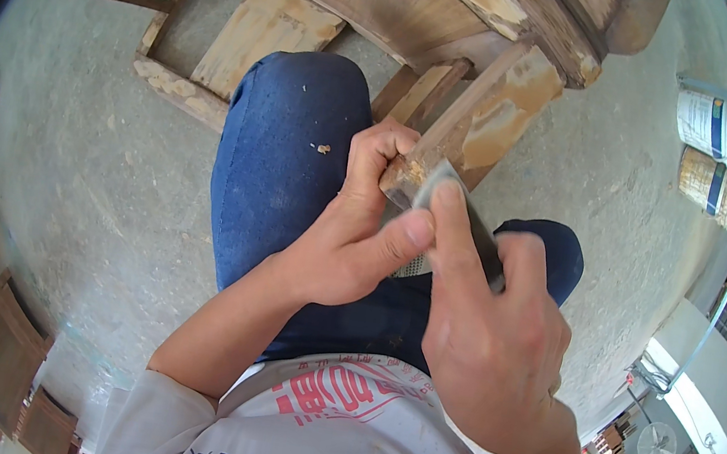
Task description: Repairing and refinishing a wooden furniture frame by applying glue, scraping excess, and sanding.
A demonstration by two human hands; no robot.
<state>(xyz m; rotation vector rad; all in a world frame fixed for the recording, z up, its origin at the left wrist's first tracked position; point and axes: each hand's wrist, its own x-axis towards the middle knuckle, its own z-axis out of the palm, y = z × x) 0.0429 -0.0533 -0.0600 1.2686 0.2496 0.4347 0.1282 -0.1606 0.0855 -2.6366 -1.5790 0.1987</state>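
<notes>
While the chair leg (pixel 483 118) end is clamped by left hand (pixel 354 226) fingers, skin just beside the right hand (pixel 497 341)-gripped scraper (pixel 467 228) could be nicked by a slip

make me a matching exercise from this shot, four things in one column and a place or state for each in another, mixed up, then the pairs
Things:
1. left hand
2. right hand
3. cans
4. chair leg

Places or states:
A. stacked at the right edge, on the floor
B. patched with pale filler
C. grips the leg's end
D. presses a thin flat tool to the leg's end

Pairs: 1-C, 2-D, 3-A, 4-B
</notes>
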